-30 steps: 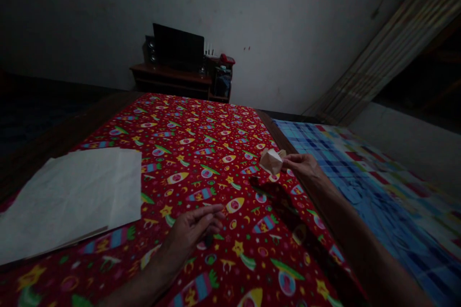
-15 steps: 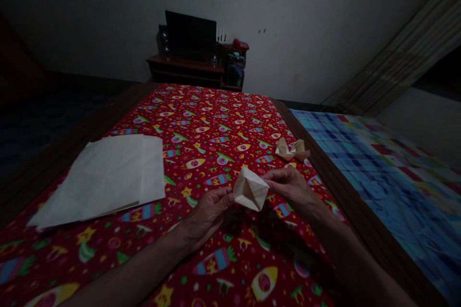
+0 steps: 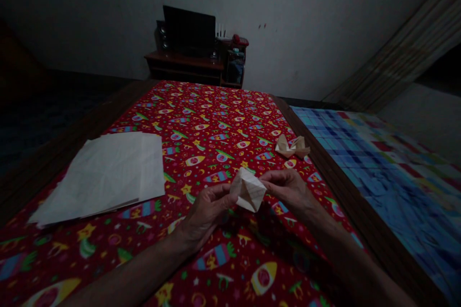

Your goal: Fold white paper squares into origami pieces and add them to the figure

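Inspection finds one folded paper piece [image 3: 248, 190] in hand over the red printed cloth [image 3: 216, 120], clamped between my left-hand fingers [image 3: 225, 196] and right-hand fingers [image 3: 264, 180]. Creases are in place. A second folded piece [image 3: 292, 147] lies near the worktop's right edge [image 3: 336, 177]. White paper sheets [image 3: 104, 177] lie flat and unfolded towards the left.

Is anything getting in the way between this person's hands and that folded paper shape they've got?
Nothing visible stands in the way. The folded paper shape sits directly between the left hand and the right hand, fingers of both touching it from either side, above the red patterned cloth.
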Demonstrator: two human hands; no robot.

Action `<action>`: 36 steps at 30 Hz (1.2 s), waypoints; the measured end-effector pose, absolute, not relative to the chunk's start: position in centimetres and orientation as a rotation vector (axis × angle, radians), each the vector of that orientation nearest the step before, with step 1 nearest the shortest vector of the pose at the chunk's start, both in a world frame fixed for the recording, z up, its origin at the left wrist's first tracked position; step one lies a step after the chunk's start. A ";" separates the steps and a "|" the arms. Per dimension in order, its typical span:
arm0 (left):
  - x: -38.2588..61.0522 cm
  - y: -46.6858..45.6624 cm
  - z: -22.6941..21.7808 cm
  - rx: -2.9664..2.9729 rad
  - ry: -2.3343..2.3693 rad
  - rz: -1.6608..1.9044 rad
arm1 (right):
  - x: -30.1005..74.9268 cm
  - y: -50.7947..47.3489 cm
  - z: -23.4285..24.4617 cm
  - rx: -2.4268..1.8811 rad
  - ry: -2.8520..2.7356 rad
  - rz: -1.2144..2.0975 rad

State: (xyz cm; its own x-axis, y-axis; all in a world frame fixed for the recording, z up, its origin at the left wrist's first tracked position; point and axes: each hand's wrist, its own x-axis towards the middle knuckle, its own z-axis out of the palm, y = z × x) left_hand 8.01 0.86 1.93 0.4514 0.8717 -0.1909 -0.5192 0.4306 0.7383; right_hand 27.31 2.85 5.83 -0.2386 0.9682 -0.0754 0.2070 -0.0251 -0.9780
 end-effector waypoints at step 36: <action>7.5 1.3 3.2 1.182 0.988 1.146 | 25.6 1.6 4.1 -1.270 -1.556 0.973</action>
